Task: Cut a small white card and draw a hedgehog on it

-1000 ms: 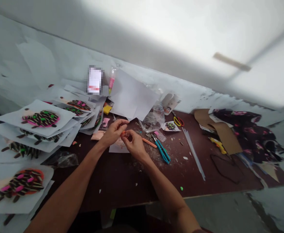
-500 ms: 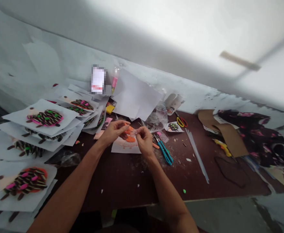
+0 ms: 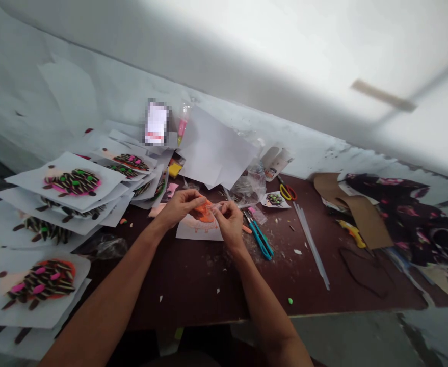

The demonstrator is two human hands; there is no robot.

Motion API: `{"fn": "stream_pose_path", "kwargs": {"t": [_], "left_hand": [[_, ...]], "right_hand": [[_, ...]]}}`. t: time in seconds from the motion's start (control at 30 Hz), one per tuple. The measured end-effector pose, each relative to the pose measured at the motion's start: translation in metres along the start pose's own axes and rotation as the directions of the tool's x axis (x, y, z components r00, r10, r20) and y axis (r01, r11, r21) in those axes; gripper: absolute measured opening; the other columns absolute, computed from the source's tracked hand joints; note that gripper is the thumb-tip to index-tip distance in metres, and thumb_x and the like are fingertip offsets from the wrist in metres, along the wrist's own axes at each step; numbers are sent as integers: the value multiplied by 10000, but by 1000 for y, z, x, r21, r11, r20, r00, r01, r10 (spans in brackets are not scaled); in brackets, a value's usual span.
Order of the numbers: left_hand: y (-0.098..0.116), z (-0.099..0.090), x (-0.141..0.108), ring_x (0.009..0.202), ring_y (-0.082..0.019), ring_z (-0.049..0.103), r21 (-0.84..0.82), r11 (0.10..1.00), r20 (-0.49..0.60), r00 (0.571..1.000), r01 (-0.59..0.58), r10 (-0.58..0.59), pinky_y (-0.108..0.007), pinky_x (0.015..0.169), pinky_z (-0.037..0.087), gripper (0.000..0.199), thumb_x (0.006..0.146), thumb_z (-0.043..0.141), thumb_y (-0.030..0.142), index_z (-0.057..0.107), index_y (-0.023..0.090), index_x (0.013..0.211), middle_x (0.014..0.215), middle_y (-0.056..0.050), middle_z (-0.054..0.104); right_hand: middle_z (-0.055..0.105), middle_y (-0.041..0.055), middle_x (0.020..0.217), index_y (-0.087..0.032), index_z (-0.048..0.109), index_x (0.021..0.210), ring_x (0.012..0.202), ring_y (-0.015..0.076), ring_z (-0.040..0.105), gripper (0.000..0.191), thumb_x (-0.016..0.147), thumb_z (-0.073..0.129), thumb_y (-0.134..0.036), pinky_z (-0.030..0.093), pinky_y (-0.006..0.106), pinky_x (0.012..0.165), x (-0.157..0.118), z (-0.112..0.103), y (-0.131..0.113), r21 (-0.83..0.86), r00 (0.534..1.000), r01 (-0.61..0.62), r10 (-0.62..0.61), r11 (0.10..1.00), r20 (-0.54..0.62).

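My left hand is closed on a soft orange lump that looks like modelling clay in a clear wrapper. From the other side my right hand pinches the wrapper's edge; its fingertips are partly hidden. Beneath both hands lies a white sheet with an outline drawing in orange, partly covered by the hands and the lump. Just right of my right hand are a small orange stick and teal-handled scissors.
Stacked hedgehog pictures fill the left side. Blank sheets lean on the wall beside a plastic bag. Red-and-yellow scissors, clear sticks, a yellow glue gun and dark flowered cloth lie rightward.
My hands have come slightly closer together around the orange lump. More of its orange surface now shows between them. The things on the table stay where they were.
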State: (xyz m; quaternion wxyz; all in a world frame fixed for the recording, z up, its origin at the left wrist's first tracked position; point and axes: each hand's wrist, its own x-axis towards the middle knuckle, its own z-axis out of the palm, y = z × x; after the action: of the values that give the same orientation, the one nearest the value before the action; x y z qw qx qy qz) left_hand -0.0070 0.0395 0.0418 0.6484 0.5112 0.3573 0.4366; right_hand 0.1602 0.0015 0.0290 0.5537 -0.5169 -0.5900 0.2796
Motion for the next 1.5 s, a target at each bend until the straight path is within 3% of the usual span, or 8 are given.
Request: {"fn": "stream_pose_path", "kwargs": {"t": [0.13,0.33,0.5,0.63,0.83,1.07,1.33,1.5], "left_hand": [[2,0,0,485,-103,609,20,1000,-38,999,-23,23,-194,436,498,279,771,736,392,597,156,717,608,14,628],[-1,-6,0,625,-117,670,2,999,30,999,-32,32,-233,604,568,203,770,724,311,709,151,894,771,-25,719],[-4,-8,0,789,-140,701,-21,1000,114,993,-23,25,-277,766,583,269,726,740,264,730,166,976,946,-52,757],[-4,-6,1,687,-130,689,12,999,48,998,-35,34,-268,685,589,229,721,747,276,703,151,907,845,-36,746],[-8,-5,5,550,-114,659,43,997,-18,997,-71,72,-231,544,570,227,701,753,265,617,165,853,719,-5,715],[-12,-4,6,516,-117,652,56,997,-54,997,-57,60,-241,516,570,205,710,733,262,617,141,830,657,3,689],[-12,-3,3,458,-98,607,103,995,44,999,-1,-4,-201,464,515,179,709,754,259,623,144,750,578,11,656],[-8,-3,1,621,-123,679,78,997,165,986,20,-33,-236,616,571,172,710,762,269,685,161,820,731,-16,723]], "right_hand": [[610,31,799,-212,524,634,864,190,611,242,829,648,-283,488,323,784,-3,-1,-9,-75,985,173,-173,982,3],[699,71,1018,-227,749,952,866,186,653,147,856,652,-281,540,319,748,-7,3,-5,-36,989,142,-141,989,37],[746,45,964,-213,752,1032,804,188,672,249,822,700,-336,564,308,708,-7,5,3,81,998,-39,34,996,59],[757,41,967,-205,749,1069,751,177,672,317,795,723,-364,570,299,682,-8,7,4,108,992,-105,97,989,74],[748,58,963,-200,747,1021,774,176,661,268,794,717,-338,567,306,708,-9,9,4,69,996,-72,67,995,67],[730,58,971,-196,722,1010,681,149,637,247,805,697,-332,540,261,588,-9,6,1,26,989,-100,96,995,115],[712,38,889,-191,695,980,590,130,614,228,837,662,-366,496,245,541,-10,3,0,-44,979,-73,80,996,185],[699,56,945,-182,670,1004,615,119,584,204,835,640,-294,492,248,585,-8,-1,2,-192,988,44,-15,980,151]]}}
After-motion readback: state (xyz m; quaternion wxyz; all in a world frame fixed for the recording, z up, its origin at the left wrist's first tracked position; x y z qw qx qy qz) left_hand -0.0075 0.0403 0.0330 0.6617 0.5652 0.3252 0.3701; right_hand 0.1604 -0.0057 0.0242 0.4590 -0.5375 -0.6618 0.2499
